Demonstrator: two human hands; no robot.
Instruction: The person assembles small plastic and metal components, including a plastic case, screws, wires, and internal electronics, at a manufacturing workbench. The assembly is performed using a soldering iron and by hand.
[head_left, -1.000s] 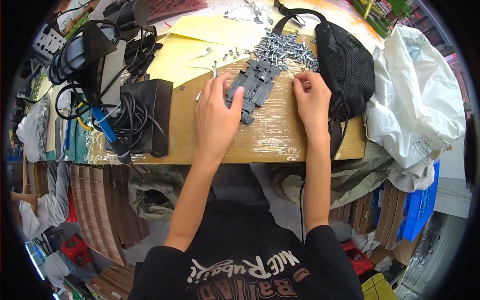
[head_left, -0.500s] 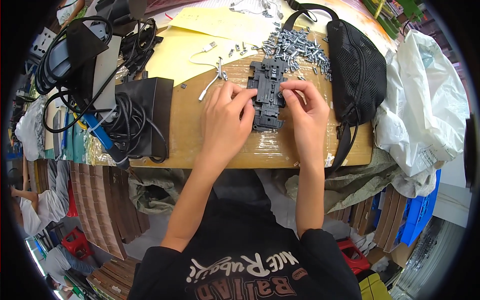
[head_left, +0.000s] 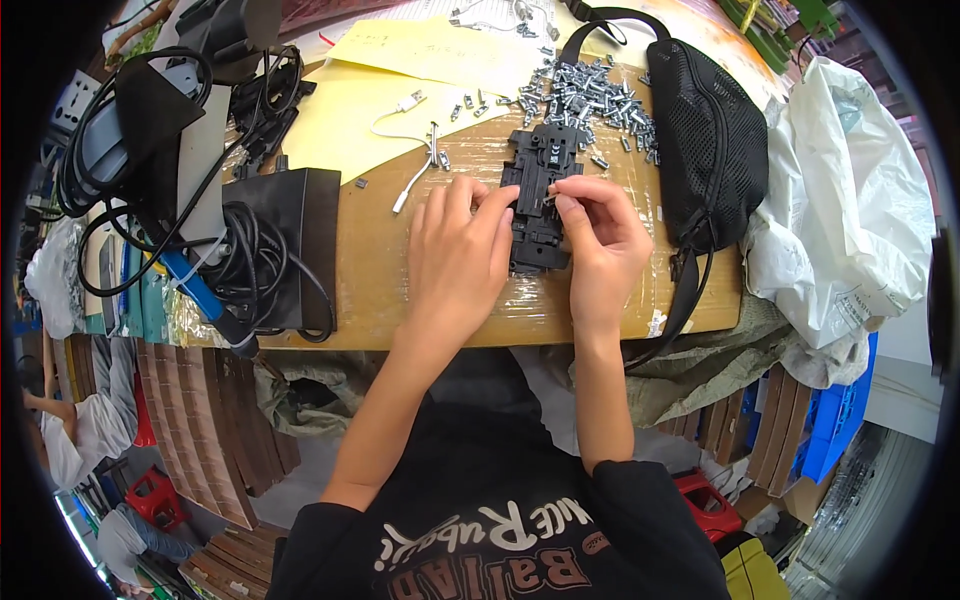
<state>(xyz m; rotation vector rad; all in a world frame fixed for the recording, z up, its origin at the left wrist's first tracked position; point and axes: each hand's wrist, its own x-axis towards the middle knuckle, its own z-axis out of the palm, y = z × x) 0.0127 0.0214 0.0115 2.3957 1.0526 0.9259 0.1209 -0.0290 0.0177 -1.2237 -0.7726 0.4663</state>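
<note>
Both hands have shifted up the black plastic part (head_left: 540,205); left hand (head_left: 460,255) presses it flat-fingered, right hand (head_left: 600,245) pinches something small, too small to tell.

Matt black plastic part (head_left: 540,205) sits on the wooden board (head_left: 380,290), its film wrap glossy and crinkled. Shiny metal screws (head_left: 590,95) pile at twelve o'clock of it. Black mesh cloth bag (head_left: 715,150) at three. Matt yellow paper (head_left: 330,120) at ten.

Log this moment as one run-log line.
left hand: on black plastic part | right hand: pinching at part's middle | small metal pieces: heaped behind | table: wooden
</note>
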